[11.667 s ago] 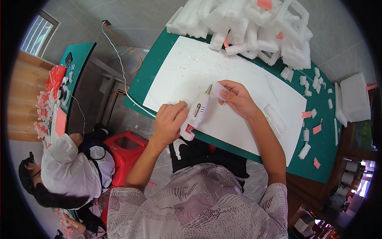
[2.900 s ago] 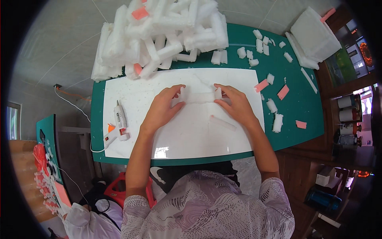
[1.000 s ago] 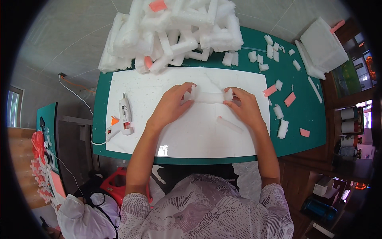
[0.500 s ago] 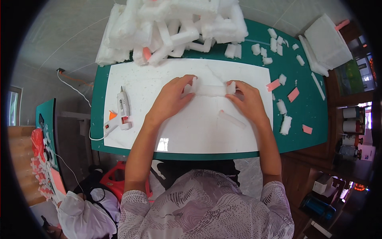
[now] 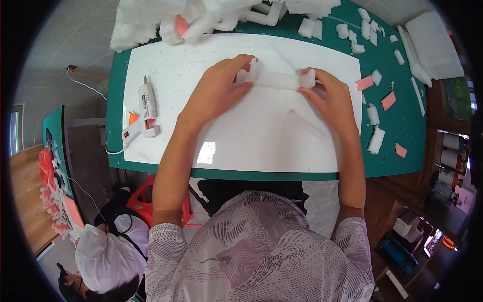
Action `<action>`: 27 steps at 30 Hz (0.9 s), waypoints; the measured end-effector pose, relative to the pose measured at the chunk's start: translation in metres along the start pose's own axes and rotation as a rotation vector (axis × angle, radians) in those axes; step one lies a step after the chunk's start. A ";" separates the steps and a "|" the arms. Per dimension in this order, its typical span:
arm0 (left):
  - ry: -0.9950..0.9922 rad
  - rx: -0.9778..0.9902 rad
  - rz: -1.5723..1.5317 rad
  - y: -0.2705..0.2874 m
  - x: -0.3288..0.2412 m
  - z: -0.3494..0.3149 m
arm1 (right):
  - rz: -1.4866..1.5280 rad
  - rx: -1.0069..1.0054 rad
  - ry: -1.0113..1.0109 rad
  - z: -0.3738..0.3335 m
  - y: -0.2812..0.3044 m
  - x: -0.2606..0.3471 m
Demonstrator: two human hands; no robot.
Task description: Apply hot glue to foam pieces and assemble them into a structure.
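A white foam strip (image 5: 275, 80) with raised end pieces lies across the far half of a glossy white board (image 5: 241, 146). My left hand (image 5: 217, 86) pinches its left end piece between thumb and fingers. At the other end, my right hand (image 5: 329, 95) grips a small foam block (image 5: 307, 78) in the same way. To the left of my hands, a white hot glue gun (image 5: 146, 103) rests on the board, its nozzle pointing away from me. A faint pale bar shows on the board below my right hand; I cannot tell if it is a reflection.
Piled white foam pieces (image 5: 136, 25) stand along the far left edge of the green table (image 5: 397, 163). Small white foam bits (image 5: 376, 141) and pink pieces (image 5: 388, 100) lie scattered on the right. Thick foam slabs (image 5: 435, 48) stand far right. A person in white (image 5: 108, 251) sits at lower left.
The whole view has tilted, so the table and my hands appear higher in the picture. Both hands still hold the ends of the foam strip, with little change in their grip.
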State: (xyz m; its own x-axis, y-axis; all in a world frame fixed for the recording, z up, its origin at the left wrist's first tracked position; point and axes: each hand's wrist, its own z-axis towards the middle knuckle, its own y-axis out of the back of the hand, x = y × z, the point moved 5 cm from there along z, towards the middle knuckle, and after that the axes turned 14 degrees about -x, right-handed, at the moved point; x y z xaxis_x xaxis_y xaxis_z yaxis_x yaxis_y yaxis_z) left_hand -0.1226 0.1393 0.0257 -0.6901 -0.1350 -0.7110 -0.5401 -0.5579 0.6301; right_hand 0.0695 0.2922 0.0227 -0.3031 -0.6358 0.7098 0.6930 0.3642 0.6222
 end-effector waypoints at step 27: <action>-0.005 -0.017 -0.032 0.001 0.002 -0.002 | -0.037 0.051 -0.052 -0.001 -0.002 -0.002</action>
State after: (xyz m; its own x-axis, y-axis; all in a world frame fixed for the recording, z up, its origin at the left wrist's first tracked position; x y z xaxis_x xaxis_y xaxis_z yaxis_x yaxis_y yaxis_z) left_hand -0.1237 0.1369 0.0239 -0.6754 -0.1128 -0.7288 -0.5535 -0.5756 0.6020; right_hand 0.0695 0.2921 0.0201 -0.3625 -0.6141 0.7011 0.6466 0.3760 0.6637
